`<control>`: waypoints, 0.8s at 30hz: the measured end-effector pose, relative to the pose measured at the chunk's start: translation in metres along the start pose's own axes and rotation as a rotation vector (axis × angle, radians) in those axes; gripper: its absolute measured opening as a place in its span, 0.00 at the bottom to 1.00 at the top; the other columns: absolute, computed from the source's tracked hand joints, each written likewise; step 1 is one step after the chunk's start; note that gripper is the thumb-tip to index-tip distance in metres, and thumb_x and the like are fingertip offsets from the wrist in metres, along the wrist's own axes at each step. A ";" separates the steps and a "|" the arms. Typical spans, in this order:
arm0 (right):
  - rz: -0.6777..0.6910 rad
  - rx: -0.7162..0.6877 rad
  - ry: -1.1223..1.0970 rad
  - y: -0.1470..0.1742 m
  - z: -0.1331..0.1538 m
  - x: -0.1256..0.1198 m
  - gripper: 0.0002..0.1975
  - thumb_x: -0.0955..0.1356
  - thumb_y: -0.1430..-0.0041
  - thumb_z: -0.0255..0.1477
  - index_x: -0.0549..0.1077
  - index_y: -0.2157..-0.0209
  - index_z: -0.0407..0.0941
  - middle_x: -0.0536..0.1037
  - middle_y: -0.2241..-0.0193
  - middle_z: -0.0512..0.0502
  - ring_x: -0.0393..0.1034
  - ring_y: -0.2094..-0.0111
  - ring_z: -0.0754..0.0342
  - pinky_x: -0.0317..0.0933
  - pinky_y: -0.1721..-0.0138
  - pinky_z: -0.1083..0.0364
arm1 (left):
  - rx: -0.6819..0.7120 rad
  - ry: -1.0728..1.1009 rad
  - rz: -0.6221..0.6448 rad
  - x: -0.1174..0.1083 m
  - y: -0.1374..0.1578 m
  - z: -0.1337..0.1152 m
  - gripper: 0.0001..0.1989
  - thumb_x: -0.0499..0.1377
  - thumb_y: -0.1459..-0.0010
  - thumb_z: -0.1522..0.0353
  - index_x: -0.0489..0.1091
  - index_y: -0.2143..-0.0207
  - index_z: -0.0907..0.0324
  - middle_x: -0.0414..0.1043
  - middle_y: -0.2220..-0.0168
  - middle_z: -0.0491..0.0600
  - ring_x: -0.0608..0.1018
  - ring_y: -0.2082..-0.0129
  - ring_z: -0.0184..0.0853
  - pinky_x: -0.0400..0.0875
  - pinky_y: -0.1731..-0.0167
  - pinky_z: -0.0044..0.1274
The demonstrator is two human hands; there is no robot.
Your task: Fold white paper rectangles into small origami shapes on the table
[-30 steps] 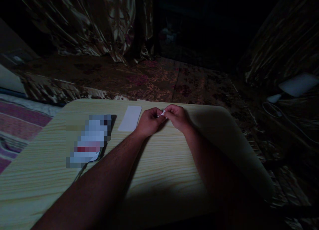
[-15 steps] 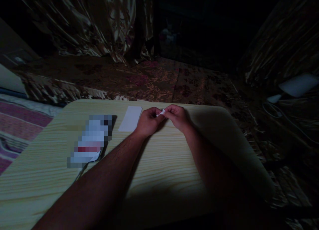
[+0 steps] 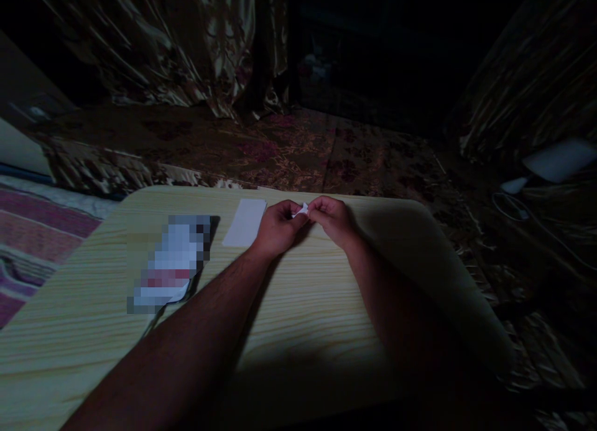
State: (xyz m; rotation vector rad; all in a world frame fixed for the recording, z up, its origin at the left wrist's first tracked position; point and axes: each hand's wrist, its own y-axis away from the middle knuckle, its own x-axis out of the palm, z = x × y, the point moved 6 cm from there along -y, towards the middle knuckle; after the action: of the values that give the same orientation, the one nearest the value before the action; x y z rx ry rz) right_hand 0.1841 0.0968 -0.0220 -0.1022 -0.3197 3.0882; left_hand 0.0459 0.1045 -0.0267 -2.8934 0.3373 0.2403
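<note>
My left hand (image 3: 278, 228) and my right hand (image 3: 330, 218) meet over the far part of the wooden table. Between their fingertips they pinch a small piece of white paper (image 3: 301, 211), of which only a tip shows; the fingers cover the rest. Both hands are closed around it. Just left of my left hand lies a flat stack of white paper (image 3: 244, 222), its right edge partly behind the hand. A phone-like device with a blurred-out screen (image 3: 172, 260) lies farther left, with a cable running from its near end.
The pale wooden table (image 3: 298, 313) has rounded far corners. Behind it stands a seat with dark patterned cloth (image 3: 261, 148), under curtains (image 3: 219, 45). A striped cover (image 3: 28, 232) is at the left. To the right are a white lamp-like object (image 3: 559, 160) and a cable.
Very little differs. The white paper tip between my fingers has shifted slightly, while both hands stay in the same place.
</note>
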 end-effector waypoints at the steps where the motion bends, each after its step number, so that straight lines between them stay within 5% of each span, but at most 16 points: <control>1: 0.002 0.003 -0.005 0.000 0.000 0.000 0.06 0.69 0.56 0.30 0.71 0.74 0.42 0.73 0.77 0.52 0.66 0.74 0.58 0.59 0.70 0.57 | -0.001 0.011 -0.003 0.000 0.000 0.000 0.11 0.62 0.50 0.61 0.69 0.72 0.61 0.69 0.76 0.44 0.67 0.78 0.28 0.59 0.77 0.21; 24: 0.009 0.004 0.026 0.000 0.001 0.000 0.02 0.68 0.55 0.27 0.70 0.76 0.42 0.71 0.81 0.54 0.63 0.77 0.60 0.57 0.73 0.58 | -0.030 0.077 -0.035 -0.002 0.000 0.002 0.10 0.62 0.52 0.63 0.69 0.73 0.61 0.69 0.76 0.44 0.66 0.78 0.28 0.58 0.76 0.21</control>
State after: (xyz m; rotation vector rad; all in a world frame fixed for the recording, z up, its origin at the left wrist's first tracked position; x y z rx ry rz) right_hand 0.1843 0.0962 -0.0214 -0.1437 -0.3127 3.0936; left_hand 0.0437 0.1051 -0.0278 -2.9411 0.2984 0.1294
